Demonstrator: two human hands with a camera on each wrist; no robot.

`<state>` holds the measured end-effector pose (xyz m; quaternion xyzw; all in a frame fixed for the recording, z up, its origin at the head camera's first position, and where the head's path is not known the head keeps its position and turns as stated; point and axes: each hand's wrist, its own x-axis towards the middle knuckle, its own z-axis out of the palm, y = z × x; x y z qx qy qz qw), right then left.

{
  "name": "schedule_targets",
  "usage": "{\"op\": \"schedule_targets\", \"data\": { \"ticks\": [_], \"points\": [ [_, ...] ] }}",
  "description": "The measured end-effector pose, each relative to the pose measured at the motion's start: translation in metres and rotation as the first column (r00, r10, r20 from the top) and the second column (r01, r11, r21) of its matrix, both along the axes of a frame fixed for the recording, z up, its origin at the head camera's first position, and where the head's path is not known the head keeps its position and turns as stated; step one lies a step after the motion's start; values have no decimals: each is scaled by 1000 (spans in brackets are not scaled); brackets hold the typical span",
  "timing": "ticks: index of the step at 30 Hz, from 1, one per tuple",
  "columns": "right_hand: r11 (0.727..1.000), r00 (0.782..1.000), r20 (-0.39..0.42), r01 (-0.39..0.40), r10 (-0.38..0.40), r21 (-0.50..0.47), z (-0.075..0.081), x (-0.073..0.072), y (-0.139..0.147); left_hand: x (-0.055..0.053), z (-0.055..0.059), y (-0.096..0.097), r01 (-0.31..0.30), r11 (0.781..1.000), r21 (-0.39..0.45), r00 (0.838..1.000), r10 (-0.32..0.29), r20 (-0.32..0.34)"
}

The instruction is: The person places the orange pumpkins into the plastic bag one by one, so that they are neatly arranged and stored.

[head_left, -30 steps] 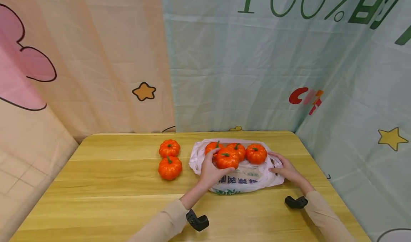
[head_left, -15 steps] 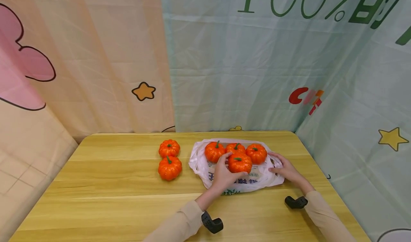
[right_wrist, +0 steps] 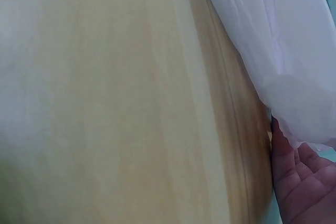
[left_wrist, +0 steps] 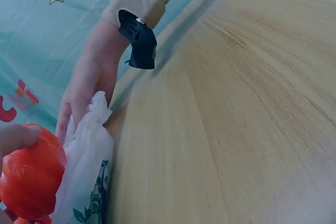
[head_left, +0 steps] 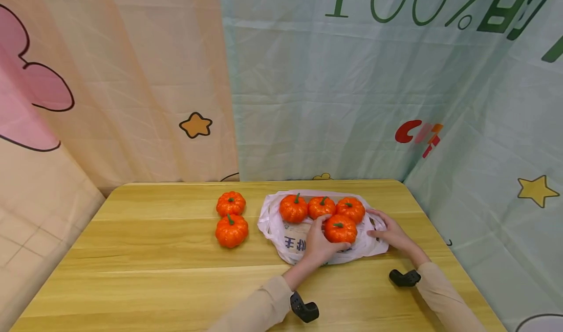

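Note:
My left hand [head_left: 320, 240] holds a small orange pumpkin [head_left: 340, 230] between thumb and fingers, over the right part of a white plastic bag [head_left: 272, 224]. In the left wrist view the thumb lies across that pumpkin [left_wrist: 32, 174]. Behind it, three similar pumpkins sit in a row on the bag: one at left [head_left: 293, 209], one in the middle [head_left: 321, 207] and one at right [head_left: 350, 209]. My right hand [head_left: 390, 229] grips the bag's right edge. In the right wrist view its fingers [right_wrist: 304, 177] are partly hidden by the white plastic.
Two more pumpkins, a rear one [head_left: 230, 203] and a front one [head_left: 231, 231], stand close together left of the bag on the wooden table [head_left: 154, 254]. A printed curtain [head_left: 316, 92] hangs behind the table and along its sides.
My left hand has carried its pumpkin rightward and toward the front of the bag, uncovering the left pumpkin of the row. My right hand has stayed at the bag's edge.

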<state>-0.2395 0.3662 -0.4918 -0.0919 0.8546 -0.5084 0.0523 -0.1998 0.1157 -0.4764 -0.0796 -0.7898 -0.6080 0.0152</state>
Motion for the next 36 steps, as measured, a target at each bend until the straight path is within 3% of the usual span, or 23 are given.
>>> {"op": "schedule_targets", "data": {
  "ticks": [14,36],
  "points": [
    [1000,1000,-16,15,-15,8,-3,-2,3,3,-5,19,36,998,-54,999,-36,15],
    [1000,1000,-28,6,-6,-10,-5,-2,4,3,-15,30,44,993,-105,998,-48,-33]
  ]
}}
